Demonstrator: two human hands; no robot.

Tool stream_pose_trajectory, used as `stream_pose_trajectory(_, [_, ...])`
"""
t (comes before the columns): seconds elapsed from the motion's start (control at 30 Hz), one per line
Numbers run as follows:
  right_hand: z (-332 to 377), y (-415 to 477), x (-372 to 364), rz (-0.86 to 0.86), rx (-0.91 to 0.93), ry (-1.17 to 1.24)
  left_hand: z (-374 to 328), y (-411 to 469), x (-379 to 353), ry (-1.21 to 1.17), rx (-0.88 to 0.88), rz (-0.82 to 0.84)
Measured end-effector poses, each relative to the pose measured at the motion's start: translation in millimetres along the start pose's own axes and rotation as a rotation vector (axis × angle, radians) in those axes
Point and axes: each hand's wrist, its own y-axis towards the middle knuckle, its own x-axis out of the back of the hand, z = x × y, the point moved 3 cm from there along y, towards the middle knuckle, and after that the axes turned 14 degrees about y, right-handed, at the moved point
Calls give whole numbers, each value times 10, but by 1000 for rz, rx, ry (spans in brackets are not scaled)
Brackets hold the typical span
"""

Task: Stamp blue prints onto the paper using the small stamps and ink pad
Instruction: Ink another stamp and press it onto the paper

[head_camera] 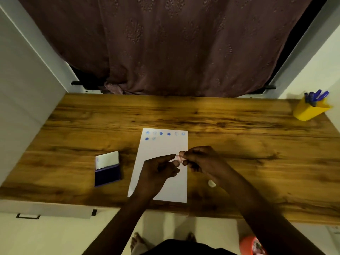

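A white sheet of paper (pixel 161 150) lies on the wooden table (pixel 239 144), with several blue prints along its top edge. Above the paper's right half, my left hand (pixel 158 172) and my right hand (pixel 200 159) meet, both pinching a small pale pink stamp (pixel 178 158) between their fingertips. An open ink pad (pixel 107 174) with a dark blue pad and a raised white lid sits left of the paper. A small whitish stamp (pixel 212 183) lies on the table just right of the paper, beside my right forearm.
A yellow cup (pixel 309 111) holding blue pens stands at the table's far right corner. A brown curtain (pixel 174 43) hangs behind the table. White walls flank both sides. An orange object (pixel 252 245) sits on the floor at lower right.
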Motion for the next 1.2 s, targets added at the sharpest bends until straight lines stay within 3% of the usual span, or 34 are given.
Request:
stream_pose_trajectory(0.43, [-53,140,-738,150,96,-127,139,-213,690,91,27,-132])
stream_pose_trajectory(0.73, [-39,366,-1425,234,185,-311,318,-474,1479,-11,106,-311])
stream_pose_trajectory(0.9, [-150,536,-1887,237,272,-547,472,-701,2020,-9,140,-415])
stream_pose_trajectory(1.2, [-564,688,-2771,430,536,-1174,644,-1013,2706,-42,204,-581])
